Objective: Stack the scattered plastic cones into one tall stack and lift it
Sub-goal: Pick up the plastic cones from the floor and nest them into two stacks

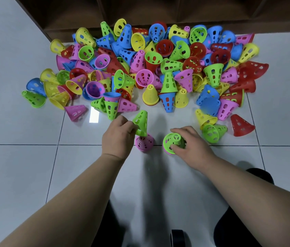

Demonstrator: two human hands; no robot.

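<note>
Green plastic over pink: one cone about to nest, another short stack gripped.

Left hand [118, 135] fingers curl round the base rim of a green cone [140, 123], pinching it tilted, tip leaning away from the fingertips. Just below them a pink cone [144, 143] stands upright on the floor [33, 166], the green rim at or nearly at its tip. Right hand [188, 145] fingers and thumb grip a second green cone [172, 139], a pink rim showing beneath it, near the pink cone. Beyond both sets of fingers lies the pile [149, 68]. To nest well, I judge the green cone should be levelled until its mouth sits square over the pink tip, then lowered straight rather than pushed askew.
</note>
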